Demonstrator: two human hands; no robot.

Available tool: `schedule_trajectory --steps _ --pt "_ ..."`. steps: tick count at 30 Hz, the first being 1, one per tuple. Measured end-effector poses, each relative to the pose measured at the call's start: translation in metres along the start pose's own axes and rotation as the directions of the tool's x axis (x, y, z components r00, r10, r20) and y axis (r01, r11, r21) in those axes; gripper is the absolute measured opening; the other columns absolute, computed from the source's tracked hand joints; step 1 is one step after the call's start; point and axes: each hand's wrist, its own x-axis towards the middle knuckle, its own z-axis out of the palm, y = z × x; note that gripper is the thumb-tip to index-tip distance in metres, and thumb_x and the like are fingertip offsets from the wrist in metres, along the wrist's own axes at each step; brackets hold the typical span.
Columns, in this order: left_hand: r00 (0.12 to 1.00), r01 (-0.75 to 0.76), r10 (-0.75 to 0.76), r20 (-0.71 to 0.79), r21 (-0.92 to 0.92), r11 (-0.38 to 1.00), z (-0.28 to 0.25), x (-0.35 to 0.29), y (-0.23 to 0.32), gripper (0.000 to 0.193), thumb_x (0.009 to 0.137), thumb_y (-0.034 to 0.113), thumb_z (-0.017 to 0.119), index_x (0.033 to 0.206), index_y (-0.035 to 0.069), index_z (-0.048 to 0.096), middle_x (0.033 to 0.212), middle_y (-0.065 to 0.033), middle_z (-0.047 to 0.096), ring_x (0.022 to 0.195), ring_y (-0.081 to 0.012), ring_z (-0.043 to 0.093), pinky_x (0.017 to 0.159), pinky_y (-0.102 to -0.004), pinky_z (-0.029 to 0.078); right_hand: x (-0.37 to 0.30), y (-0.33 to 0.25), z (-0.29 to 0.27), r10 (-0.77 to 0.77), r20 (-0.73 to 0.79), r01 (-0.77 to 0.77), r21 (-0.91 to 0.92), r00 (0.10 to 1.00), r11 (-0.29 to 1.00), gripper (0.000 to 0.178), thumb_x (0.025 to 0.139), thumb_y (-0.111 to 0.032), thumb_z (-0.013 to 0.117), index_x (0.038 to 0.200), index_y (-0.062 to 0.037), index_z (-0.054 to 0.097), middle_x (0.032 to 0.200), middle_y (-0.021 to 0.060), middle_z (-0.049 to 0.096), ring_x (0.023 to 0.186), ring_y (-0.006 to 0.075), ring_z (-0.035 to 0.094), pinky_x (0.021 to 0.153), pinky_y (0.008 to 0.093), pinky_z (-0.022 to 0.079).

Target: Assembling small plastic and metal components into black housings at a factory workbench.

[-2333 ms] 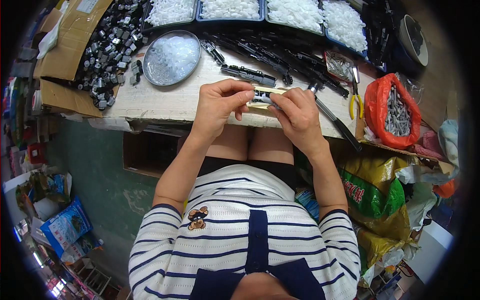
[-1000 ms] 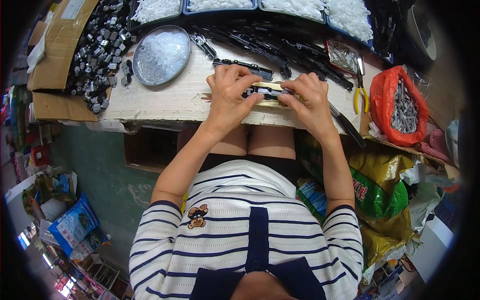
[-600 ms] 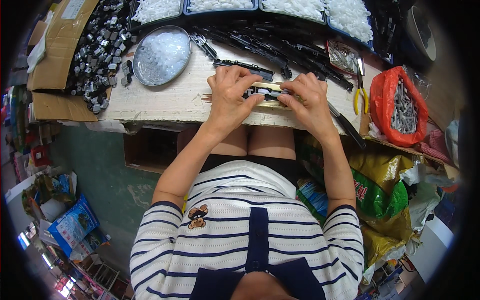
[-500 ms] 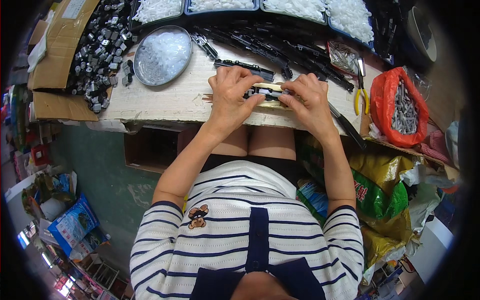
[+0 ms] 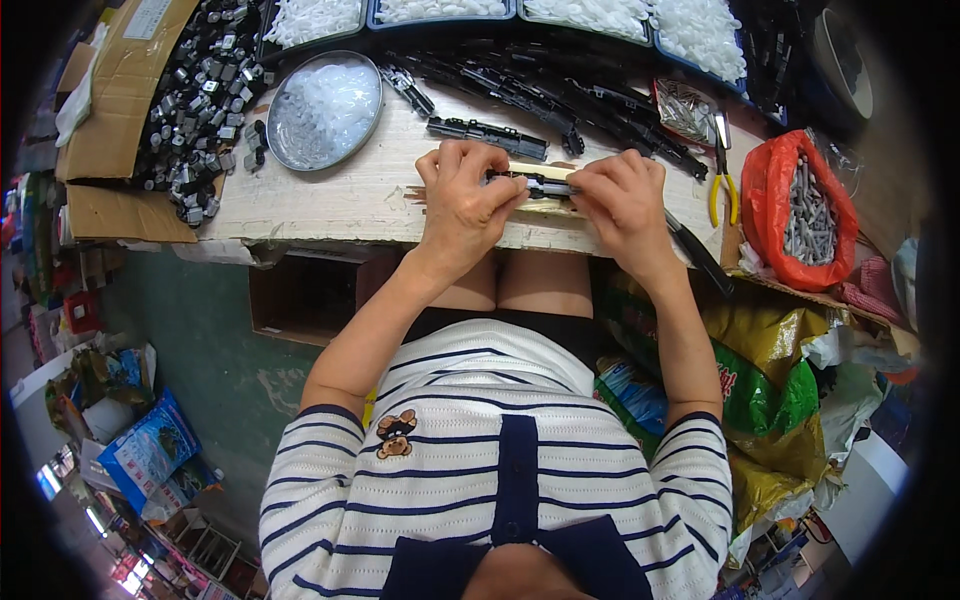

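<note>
Both my hands meet over a long black plastic part [image 5: 540, 184] that lies across a pale wooden block [image 5: 548, 204] near the front edge of the wooden bench [image 5: 330, 200]. My left hand [image 5: 466, 195] pinches the part's left end with bent fingers. My right hand [image 5: 622, 198] grips its right end. Most of the part is hidden under my fingers. A similar black part [image 5: 487, 137] lies just beyond my left hand.
A round metal dish of clear pieces [image 5: 325, 108] sits at the left. Small dark metal parts [image 5: 200, 100] are heaped on cardboard. A pile of black parts [image 5: 560, 90], trays of white pieces [image 5: 600, 15], yellow-handled pliers [image 5: 720, 170] and a red bag of grey rods [image 5: 810, 215] surround the work.
Since the oldest frame, my hands and the part shifted slightly away from the bench's front edge. In the last second they have hardly moved.
</note>
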Motion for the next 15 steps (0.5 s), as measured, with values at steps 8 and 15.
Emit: schedule_trajectory --steps 8,15 --pt "0.998 -0.064 0.065 -0.006 0.079 0.995 -0.0002 -0.0012 0.0002 0.014 0.068 0.013 0.071 0.08 0.016 0.067 0.089 0.0015 0.057 0.09 -0.0193 0.046 0.078 -0.0355 0.027 -0.005 -0.0018 -0.0027 -0.207 -0.012 0.2 -0.195 0.978 0.96 0.022 0.066 -0.002 0.058 0.086 -0.0113 0.06 0.083 -0.0004 0.056 0.079 0.0168 0.052 0.079 0.0373 0.033" --pt "0.998 -0.061 0.062 -0.014 0.084 0.995 -0.0008 -0.0045 -0.0024 0.015 0.067 0.012 0.071 0.081 0.016 0.067 0.089 0.0015 0.057 0.09 -0.0195 0.047 0.078 -0.0359 0.027 -0.0062 0.0037 0.0048 -0.211 -0.025 0.211 0.007 0.977 0.977 0.022 0.064 0.0 0.058 0.085 -0.0064 0.061 0.083 0.0032 0.056 0.079 0.0212 0.052 0.075 0.0337 0.037"
